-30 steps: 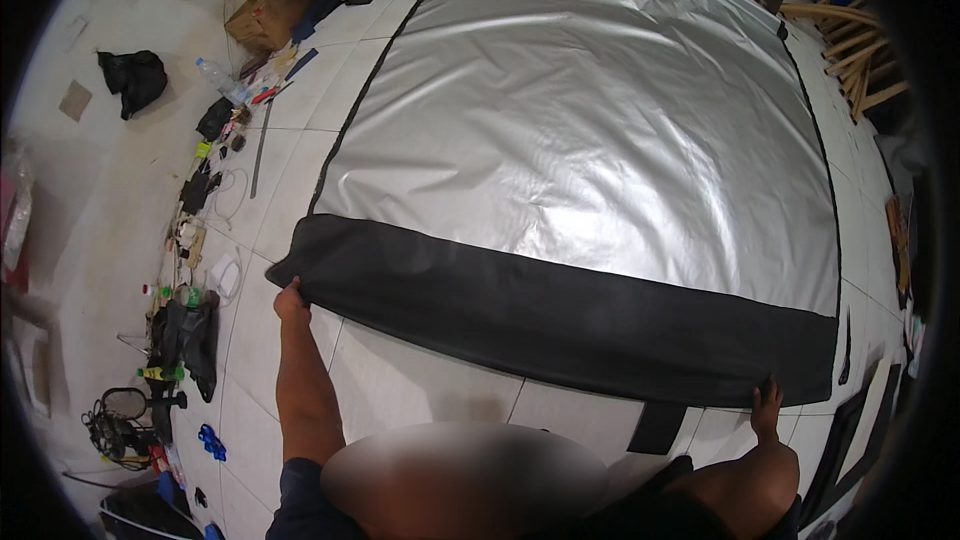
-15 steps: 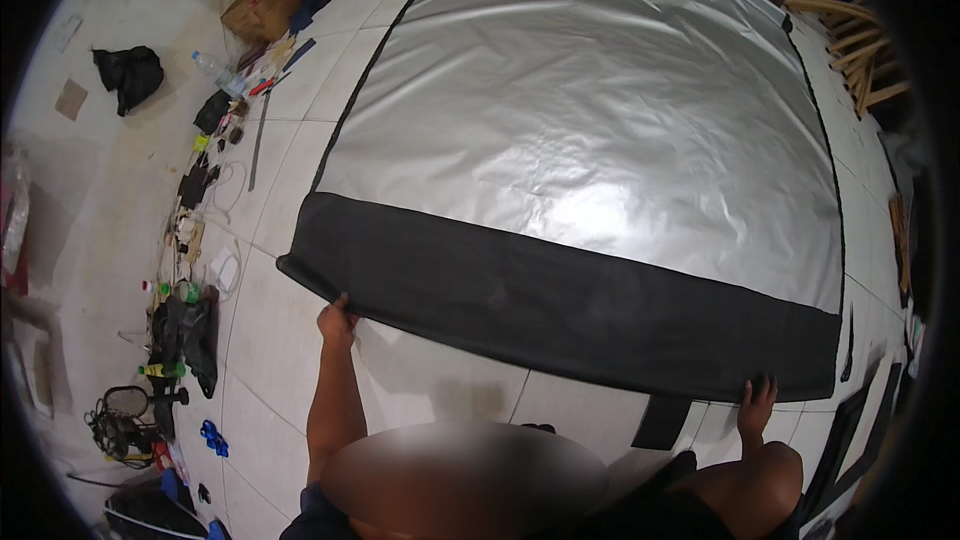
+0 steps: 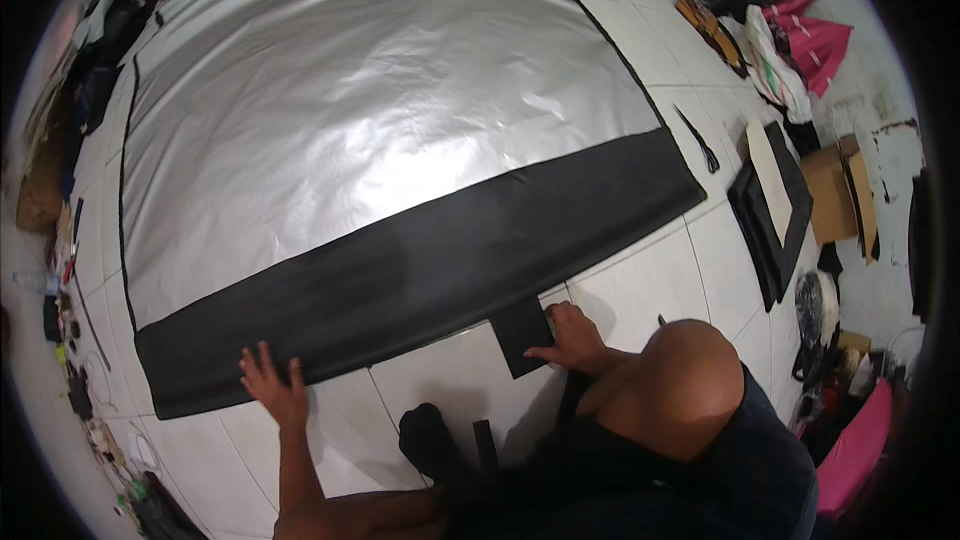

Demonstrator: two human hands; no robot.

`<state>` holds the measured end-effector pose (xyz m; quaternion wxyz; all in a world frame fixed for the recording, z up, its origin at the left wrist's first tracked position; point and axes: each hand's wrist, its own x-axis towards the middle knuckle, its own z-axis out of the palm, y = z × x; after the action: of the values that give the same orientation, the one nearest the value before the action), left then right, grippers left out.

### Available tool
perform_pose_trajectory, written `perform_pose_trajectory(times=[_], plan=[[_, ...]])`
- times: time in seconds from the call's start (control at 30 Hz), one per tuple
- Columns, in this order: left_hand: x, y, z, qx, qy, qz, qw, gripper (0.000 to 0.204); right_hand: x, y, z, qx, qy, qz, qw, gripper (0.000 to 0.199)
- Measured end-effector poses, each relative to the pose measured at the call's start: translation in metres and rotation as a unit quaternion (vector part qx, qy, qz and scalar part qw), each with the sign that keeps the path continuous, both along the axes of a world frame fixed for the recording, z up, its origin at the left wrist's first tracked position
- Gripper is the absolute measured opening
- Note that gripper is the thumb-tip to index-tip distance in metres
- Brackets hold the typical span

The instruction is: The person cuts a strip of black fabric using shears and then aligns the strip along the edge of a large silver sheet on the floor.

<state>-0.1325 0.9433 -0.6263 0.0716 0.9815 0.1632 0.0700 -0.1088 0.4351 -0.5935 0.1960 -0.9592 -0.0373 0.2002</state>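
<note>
A large silver sheet (image 3: 330,130) with dark edging lies spread over the floor. Its near end is a broad black band (image 3: 420,260), folded over the silver. My left hand (image 3: 275,392) rests on the band's left part with the fingers spread flat. From under the near edge a short rectangular black flap (image 3: 517,338) sticks out towards me. My right hand (image 3: 580,340) is at that flap's right side, thumb over its surface and fingers curled at its edge. Whether fingers go beneath the flap is hidden.
White floor tiles (image 3: 640,260) surround the sheet. Scissors (image 3: 700,140) with dark handles lie right of it, near stacked black panels (image 3: 770,210) and a cardboard box (image 3: 840,190). A narrow black strip (image 3: 485,445) lies by my foot. Small clutter and a plastic bottle (image 3: 38,283) line the left.
The view has turned to the right. My left hand has gone from gripping the band's near edge to lying flat on it. My right hand has moved from the band to the flap.
</note>
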Motion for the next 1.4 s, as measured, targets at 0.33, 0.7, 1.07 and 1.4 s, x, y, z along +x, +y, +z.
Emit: perform_pose_trajectory(times=[0.33,0.7,1.07,1.4], plan=[[0.036,-0.009,-0.017,-0.014,0.105,-0.040,0.994,0.075,-0.010,0.000,-0.012,0.177,0.061,-0.025,0.982,0.048],[0.050,-0.012,-0.026,-0.005,0.099,-0.044,0.994,0.073,0.050,-0.043,0.015,0.456,0.090,-0.188,0.865,0.033],[-0.001,-0.020,-0.019,0.031,0.138,-0.001,0.990,0.074,0.128,-0.107,-0.028,0.094,-0.080,-0.210,0.970,0.046],[-0.001,0.004,-0.033,0.001,0.129,0.010,0.992,0.074,0.106,-0.097,-0.025,0.061,-0.149,-0.164,0.973,0.041]])
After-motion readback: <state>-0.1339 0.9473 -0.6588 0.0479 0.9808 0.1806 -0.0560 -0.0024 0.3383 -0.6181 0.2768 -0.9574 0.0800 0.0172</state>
